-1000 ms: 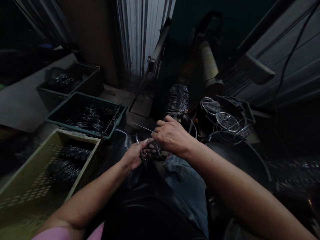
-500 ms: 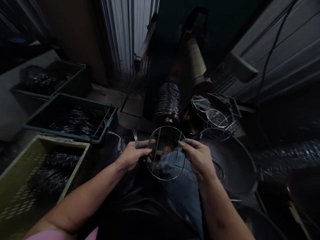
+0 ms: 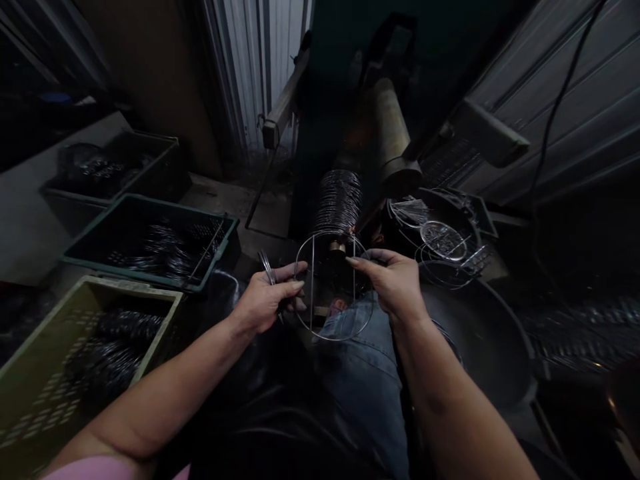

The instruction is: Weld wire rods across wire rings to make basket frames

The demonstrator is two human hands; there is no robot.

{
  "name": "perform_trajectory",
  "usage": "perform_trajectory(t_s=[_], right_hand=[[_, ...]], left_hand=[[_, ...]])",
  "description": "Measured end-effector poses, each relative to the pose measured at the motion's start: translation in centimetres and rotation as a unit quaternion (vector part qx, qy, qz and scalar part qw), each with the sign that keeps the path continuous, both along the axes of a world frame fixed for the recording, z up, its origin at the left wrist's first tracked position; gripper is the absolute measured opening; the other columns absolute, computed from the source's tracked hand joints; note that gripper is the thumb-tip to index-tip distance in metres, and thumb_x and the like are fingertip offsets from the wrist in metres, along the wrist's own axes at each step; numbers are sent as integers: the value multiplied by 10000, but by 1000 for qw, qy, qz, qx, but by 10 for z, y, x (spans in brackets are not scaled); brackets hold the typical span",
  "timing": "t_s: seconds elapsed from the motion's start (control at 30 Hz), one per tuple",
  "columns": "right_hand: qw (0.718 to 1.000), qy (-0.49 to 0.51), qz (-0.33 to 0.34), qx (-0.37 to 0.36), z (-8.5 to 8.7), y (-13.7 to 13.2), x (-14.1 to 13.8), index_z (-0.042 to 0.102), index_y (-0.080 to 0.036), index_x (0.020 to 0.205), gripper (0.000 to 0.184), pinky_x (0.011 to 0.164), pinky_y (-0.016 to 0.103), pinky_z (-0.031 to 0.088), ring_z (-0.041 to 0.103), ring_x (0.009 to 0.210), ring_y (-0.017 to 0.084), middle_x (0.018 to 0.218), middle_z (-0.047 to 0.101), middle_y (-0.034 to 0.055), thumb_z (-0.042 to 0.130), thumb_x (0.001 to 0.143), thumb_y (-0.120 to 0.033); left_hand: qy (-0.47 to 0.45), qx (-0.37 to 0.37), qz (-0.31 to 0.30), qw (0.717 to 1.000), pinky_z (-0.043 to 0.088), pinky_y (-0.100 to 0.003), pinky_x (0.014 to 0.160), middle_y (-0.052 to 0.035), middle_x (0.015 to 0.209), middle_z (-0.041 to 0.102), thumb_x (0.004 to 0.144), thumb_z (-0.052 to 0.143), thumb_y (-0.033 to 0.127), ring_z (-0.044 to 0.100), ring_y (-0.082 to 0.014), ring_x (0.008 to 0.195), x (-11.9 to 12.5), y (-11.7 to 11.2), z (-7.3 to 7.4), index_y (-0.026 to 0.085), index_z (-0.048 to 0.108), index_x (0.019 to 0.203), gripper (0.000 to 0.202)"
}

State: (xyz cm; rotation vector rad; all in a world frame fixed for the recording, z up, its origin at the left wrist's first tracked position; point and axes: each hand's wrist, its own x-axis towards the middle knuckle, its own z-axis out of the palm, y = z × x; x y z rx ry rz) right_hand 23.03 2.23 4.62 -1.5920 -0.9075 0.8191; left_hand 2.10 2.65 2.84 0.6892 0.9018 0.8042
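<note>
A thin wire ring (image 3: 336, 339) with two straight wires across it is held upright above my lap, between both hands. My left hand (image 3: 267, 297) pinches its left edge, and a small bundle of wire rings (image 3: 267, 265) also sits in that hand. Thumb and fingers of my right hand (image 3: 393, 280) close on the ring's upper right, near the right cross wire. Just behind the ring is a machine's copper-coloured tip (image 3: 337, 247). Beyond that, a thick stack of wire rings (image 3: 338, 200) hangs on the machine's arm.
To the left stand a yellow crate (image 3: 175, 300) and a green crate (image 3: 137, 272), both holding dark wire pieces, with a grey bin (image 3: 165, 150) behind. At right, a round dark basin (image 3: 493, 340) sits below a container with wire parts (image 3: 443, 240). A cylinder (image 3: 390, 127) projects above.
Both hands have raised the wire ring slightly, bringing it up in front of the copper-coloured tip. The right fingers now reach further in over the ring. The view has shifted a little.
</note>
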Motion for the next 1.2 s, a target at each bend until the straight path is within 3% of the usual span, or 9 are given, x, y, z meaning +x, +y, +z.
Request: perform_trajectory(t_s=[0.2,0.4,0.6,0.87,1.03,1.2], right_hand=[[997,71,-12,-14,12,10,-2,647,-119,684,378,486,257,444,576,533,154,614,644,29,832,422,-317],[989,148,-7,-13,8,3,0,628,-124,659,301,321,163,253,394,354,40,471,537,-37,798,498,-314],[979,200,-46,17,-3,-23,0,642,-121,709,285,340,153,291,407,358,39,472,546,-24,784,510,-266],[975,193,-102,36,9,-65,-2,639,-128,740,291,333,149,304,423,359,41,503,564,-18,791,523,-249],[967,211,-137,30,8,-72,6,635,-119,716,295,324,149,309,396,336,29,494,560,-21,796,507,-250],[961,229,-149,38,9,-67,13,631,-109,709,307,318,153,313,413,346,38,501,567,-12,801,478,-220]], left_hand=[[-12,-1,15,1000,390,-176,412,-13,601,598,683,647,113,587,-111,470,5,2,14,112,582,1139,461],[-5,-10,14,1000,450,-218,416,4,547,572,696,639,140,527,-99,455,7,1,17,134,589,1140,447],[4,-17,13,1000,495,-266,439,2,527,575,694,627,111,534,-112,457,6,2,20,124,583,1150,459],[-12,-5,-57,998,504,-255,469,-10,541,594,680,646,113,569,-122,492,14,3,17,121,623,1098,419],[-11,2,-86,996,476,-243,416,8,496,558,710,612,106,521,-103,416,28,6,23,114,604,1125,415],[0,23,-77,997,471,-234,417,4,501,540,701,627,107,508,-99,454,38,10,27,100,626,1081,381]])
